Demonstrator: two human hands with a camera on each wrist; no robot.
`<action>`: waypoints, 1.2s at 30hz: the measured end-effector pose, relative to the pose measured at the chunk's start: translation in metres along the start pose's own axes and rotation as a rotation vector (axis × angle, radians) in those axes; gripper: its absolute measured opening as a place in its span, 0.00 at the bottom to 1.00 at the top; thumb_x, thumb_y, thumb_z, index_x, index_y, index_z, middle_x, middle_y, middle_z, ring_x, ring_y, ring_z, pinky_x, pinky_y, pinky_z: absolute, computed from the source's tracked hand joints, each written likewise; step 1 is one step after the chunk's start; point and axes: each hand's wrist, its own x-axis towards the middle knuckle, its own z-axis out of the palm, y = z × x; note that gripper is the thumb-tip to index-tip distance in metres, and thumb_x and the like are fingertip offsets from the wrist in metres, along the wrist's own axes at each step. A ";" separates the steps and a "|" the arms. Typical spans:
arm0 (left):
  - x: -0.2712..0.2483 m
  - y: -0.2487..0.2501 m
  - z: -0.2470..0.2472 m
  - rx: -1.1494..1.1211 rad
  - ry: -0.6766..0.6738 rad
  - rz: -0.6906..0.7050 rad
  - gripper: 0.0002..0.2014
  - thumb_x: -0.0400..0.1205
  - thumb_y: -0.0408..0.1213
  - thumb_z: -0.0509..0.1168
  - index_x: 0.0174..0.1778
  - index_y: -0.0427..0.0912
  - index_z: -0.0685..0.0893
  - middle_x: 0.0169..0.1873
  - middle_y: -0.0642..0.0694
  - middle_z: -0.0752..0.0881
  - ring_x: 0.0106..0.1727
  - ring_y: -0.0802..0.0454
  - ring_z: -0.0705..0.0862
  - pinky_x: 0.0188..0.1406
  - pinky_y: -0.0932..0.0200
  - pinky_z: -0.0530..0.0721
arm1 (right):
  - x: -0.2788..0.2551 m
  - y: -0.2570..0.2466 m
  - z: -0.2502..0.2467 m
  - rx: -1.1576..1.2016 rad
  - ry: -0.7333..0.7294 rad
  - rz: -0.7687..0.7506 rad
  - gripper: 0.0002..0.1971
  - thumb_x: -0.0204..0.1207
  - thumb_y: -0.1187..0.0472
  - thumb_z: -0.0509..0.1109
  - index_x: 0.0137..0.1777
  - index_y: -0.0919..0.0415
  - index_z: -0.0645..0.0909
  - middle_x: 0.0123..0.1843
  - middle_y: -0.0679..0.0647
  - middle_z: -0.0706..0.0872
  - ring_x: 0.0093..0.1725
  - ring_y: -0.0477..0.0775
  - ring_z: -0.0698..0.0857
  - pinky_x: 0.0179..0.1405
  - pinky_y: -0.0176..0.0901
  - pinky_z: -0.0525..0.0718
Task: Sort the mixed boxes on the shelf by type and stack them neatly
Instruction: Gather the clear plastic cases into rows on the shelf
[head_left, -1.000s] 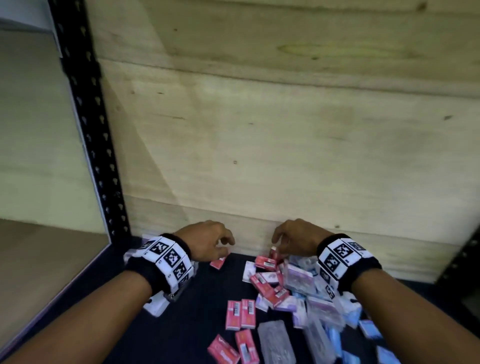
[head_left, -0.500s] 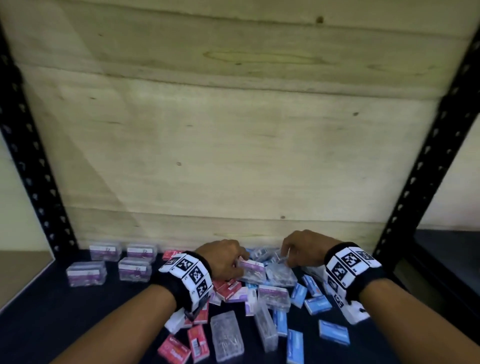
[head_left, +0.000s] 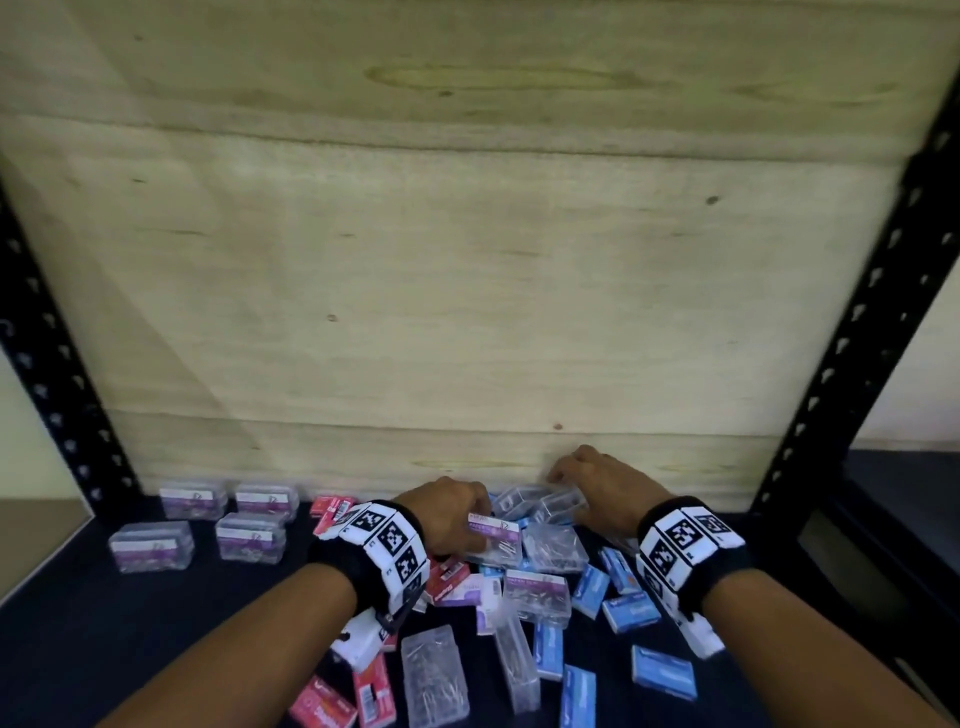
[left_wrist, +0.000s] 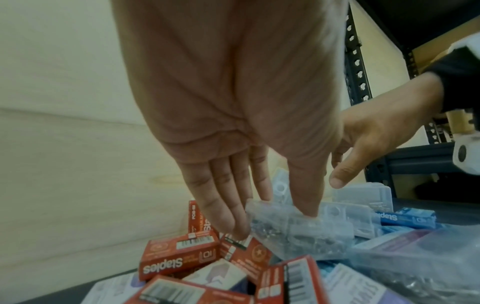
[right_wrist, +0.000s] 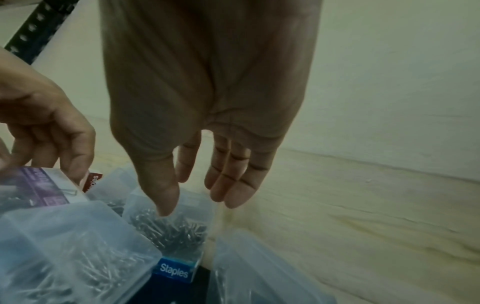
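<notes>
A mixed heap of small boxes lies on the dark shelf (head_left: 104, 649): red staples boxes (left_wrist: 179, 253), blue staples boxes (head_left: 662, 670) and clear plastic boxes of clips (head_left: 434, 675). My left hand (head_left: 480, 519) pinches a clear box with a purple label (head_left: 496, 530) between thumb and fingers at the heap's back; the same clear box (left_wrist: 293, 232) shows under its fingertips. My right hand (head_left: 571, 467) hovers with relaxed, straight fingers just over a clear box of clips (right_wrist: 168, 226) next to the back wall, holding nothing.
Several clear purple-labelled boxes (head_left: 150, 545) stand grouped at the shelf's left rear. A plywood back panel (head_left: 467, 260) closes the shelf. Black perforated uprights stand at the left (head_left: 52, 389) and right (head_left: 831, 364). Bare dark shelf shows at the front left.
The view swung right, bringing the sorted boxes and the right upright into sight. My left hand moved onto the heap and took the purple-labelled clear box. My right hand shifted toward the back wall and opened.
</notes>
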 end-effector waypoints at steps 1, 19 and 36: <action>0.001 -0.001 0.000 -0.008 -0.006 0.008 0.24 0.79 0.48 0.71 0.70 0.48 0.77 0.64 0.46 0.83 0.57 0.47 0.84 0.59 0.51 0.83 | 0.002 0.002 0.001 -0.004 -0.008 -0.005 0.23 0.77 0.57 0.74 0.72 0.50 0.76 0.71 0.52 0.74 0.68 0.56 0.77 0.66 0.50 0.80; 0.001 -0.017 -0.007 -0.300 0.010 0.042 0.21 0.76 0.34 0.76 0.65 0.44 0.81 0.55 0.48 0.85 0.52 0.50 0.86 0.51 0.57 0.84 | -0.002 0.016 -0.023 0.050 -0.114 0.040 0.12 0.75 0.51 0.74 0.53 0.44 0.75 0.56 0.48 0.78 0.51 0.50 0.80 0.39 0.37 0.75; -0.092 -0.078 -0.046 -0.278 0.159 -0.053 0.20 0.74 0.38 0.78 0.61 0.51 0.83 0.46 0.59 0.82 0.47 0.59 0.83 0.45 0.63 0.85 | -0.002 -0.091 -0.048 0.161 -0.205 -0.059 0.20 0.81 0.40 0.65 0.58 0.51 0.63 0.39 0.46 0.74 0.35 0.46 0.71 0.33 0.40 0.68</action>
